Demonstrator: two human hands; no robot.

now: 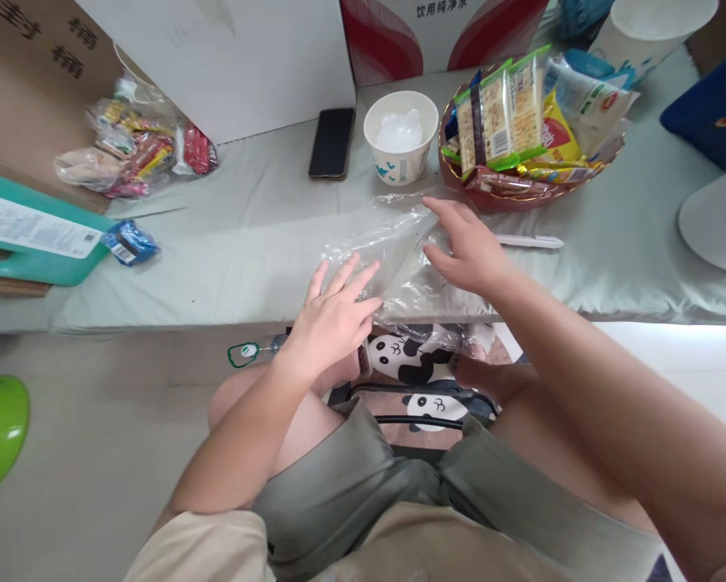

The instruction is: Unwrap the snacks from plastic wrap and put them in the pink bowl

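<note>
A clear plastic bag (399,242) lies spread and wrinkled on the pale cloth-covered table, its near end hanging over the front edge. My left hand (335,319) rests on the bag's left side, fingers spread and nothing gripped. Over its right side is my right hand (466,242), thumb and fingers apart, with fingertips on or just above the film. Just beyond the bag stands a paper cup (399,137) with whitish clear plastic inside. A white, slim-handled tool (529,241) sticks out to the right of my right wrist, its other end hidden.
A red bowl (533,194) of packaged snacks stands at the back right, beside a black phone (332,144) left of the cup. Bagged snacks (138,153), a blue packet (129,242) and a green board (41,226) are at left. A white container (718,214) stands far right.
</note>
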